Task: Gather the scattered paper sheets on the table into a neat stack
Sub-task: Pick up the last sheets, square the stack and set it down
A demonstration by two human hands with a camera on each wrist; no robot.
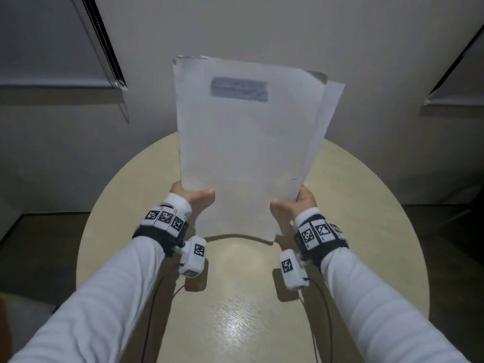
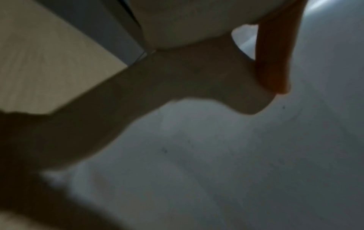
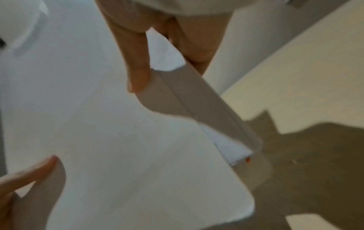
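Note:
I hold a bundle of white paper sheets (image 1: 246,142) upright above the round table (image 1: 366,231). The front sheet bears a blurred dark printed block near its top. A sheet at the back sticks out past the right edge, so the edges are uneven. My left hand (image 1: 195,197) grips the lower left edge, thumb in front. My right hand (image 1: 293,205) grips the lower right edge the same way. In the right wrist view the thumb (image 3: 138,68) presses the sheets (image 3: 118,132), whose lower corner fans apart. In the left wrist view the thumb (image 2: 197,80) lies dark against the paper (image 2: 236,155).
The table top is pale beige wood with a shiny patch (image 1: 235,326) near me. Cables (image 1: 157,297) run from the wrist cameras across it. Behind stands a grey wall with window blinds (image 1: 52,40) at left and right. Dark floor surrounds the table.

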